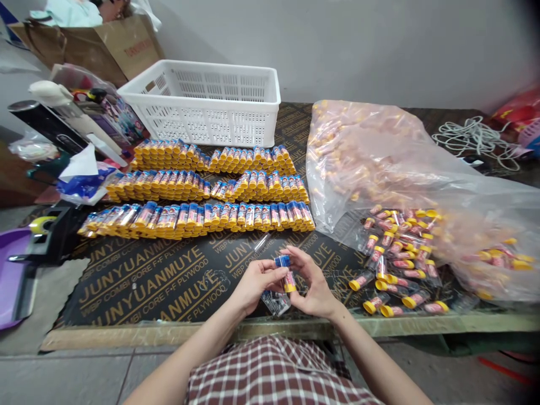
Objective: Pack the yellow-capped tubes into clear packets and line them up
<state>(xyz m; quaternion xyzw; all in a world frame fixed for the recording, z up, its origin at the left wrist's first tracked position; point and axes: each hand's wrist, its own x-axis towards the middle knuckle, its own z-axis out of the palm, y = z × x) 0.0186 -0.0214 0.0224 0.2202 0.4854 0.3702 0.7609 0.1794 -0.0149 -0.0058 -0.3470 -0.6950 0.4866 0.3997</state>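
Observation:
Near the front edge of the board, both my hands meet around one small tube (289, 280) with a blue top and a yellow bottom. My left hand (262, 281) pinches its blue end between thumb and fingers. Curled around the other side, my right hand (311, 286) touches the tube near its yellow end. Below them lie some small clear pieces (276, 302). Stacked rows of blue-and-yellow tubes (194, 216) stand behind my hands to the left. To the right lies a loose pile of tubes with yellow ends (400, 259).
A white basket (211, 121) stands behind the rows. A large clear bag (363, 146) of tubes spreads over the right side. A tape dispenser (46, 236) and bottles (50, 121) are at the left. Coiled white cable (476, 140) lies at the back right.

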